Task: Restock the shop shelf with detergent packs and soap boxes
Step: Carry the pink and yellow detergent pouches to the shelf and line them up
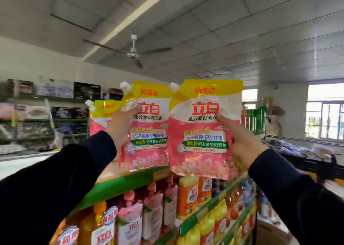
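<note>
Two pink-and-yellow detergent packs are held up side by side above the top of the shelf (130, 181), their printed fronts facing the camera. The left pack (149, 125) stands upright with its lower edge at the green top board; the right pack (202, 129) hangs just beside it, its left edge overlapping or touching the first, its bottom edge a little lower and in front of the shelf edge. Both have a white spout cap at the upper left corner. A third pack (101, 116) of the same kind stands on the shelf top behind the left arm, partly hidden.

Below the top board, rows of pink bottles (154, 207), orange bottles (188, 198) and yellow bottles (208, 224) fill the tiers. Beyond the shelf, other blurred racks line the left wall, windows show at the right, and a ceiling fan (133, 54) hangs from a tiled ceiling.

Both arms reach up and forward in dark sleeves. The left hand (121, 127) is closed on the left pack's left edge, thumb across the front near the red logo, fingers hidden behind. The right hand (243, 142) grips the right pack's right edge, thumb stretched up along the front to the logo, the other fingers out of sight behind the pack.
</note>
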{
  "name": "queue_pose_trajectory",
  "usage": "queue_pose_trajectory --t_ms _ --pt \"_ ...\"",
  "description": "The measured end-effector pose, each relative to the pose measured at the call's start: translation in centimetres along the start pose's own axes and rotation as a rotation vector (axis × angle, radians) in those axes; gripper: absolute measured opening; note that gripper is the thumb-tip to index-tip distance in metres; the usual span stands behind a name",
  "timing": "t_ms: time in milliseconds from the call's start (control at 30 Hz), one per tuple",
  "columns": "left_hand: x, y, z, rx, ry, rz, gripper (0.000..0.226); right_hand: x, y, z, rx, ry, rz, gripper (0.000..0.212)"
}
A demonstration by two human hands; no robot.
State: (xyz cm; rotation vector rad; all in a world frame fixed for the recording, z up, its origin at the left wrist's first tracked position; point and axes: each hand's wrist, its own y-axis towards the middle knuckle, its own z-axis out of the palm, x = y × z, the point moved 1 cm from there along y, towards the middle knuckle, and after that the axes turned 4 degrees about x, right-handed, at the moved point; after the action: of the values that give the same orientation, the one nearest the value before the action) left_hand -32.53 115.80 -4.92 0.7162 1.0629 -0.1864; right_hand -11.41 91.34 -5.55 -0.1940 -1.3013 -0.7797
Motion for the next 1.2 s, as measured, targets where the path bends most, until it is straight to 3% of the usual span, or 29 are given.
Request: queue_pose_trajectory --t_ms 133,267,367,467,567,733,833,933,1033,1200 --pt "0.2 2.2 -3.7 -0.076 0.025 -0.003 0.032 -2.3 5.4 3.3 0.141 0.064 0.023 0.041" --pt "0.9 4.0 -6.0 -0.222 0.092 0.012 0.041 -4.4 10.2 7.0 0.289 0.112 0.057 0.036" --pt "1.6 4.7 -7.3 -0.294 0.167 0.028 0.039 -6.5 13.2 9.8 0.406 0.149 0.118 0.047" --pt "2.4 5.1 -8.5 -0.224 0.183 -0.039 0.023 -9.3 15.1 13.0 0.525 0.154 0.154 0.033" --pt "1.7 5.1 -9.4 -0.1 0.182 -0.135 0.023 -12.4 16.0 15.3 0.594 0.149 0.181 0.024" --pt "0.5 3.9 -10.4 0.035 0.216 -0.068 0.071 -15.4 17.2 17.3 0.553 0.216 0.151 0.04" --pt "1.7 2.6 -10.3 -0.011 0.385 0.063 0.087 -15.8 17.7 17.6 0.515 0.229 0.089 0.041" --pt "3.8 1.4 -11.4 -0.114 0.599 0.275 0.126 -16.5 18.1 17.3 0.44 0.229 -0.006 0.037" --pt "5.2 0.2 -12.1 0.013 0.676 0.347 0.1 -16.7 18.4 16.9 0.399 0.236 -0.085 0.029" --pt "3.6 -0.5 -10.6 -0.072 0.852 0.459 0.082 -16.5 18.7 16.9 0.347 0.267 0.079 0.036"
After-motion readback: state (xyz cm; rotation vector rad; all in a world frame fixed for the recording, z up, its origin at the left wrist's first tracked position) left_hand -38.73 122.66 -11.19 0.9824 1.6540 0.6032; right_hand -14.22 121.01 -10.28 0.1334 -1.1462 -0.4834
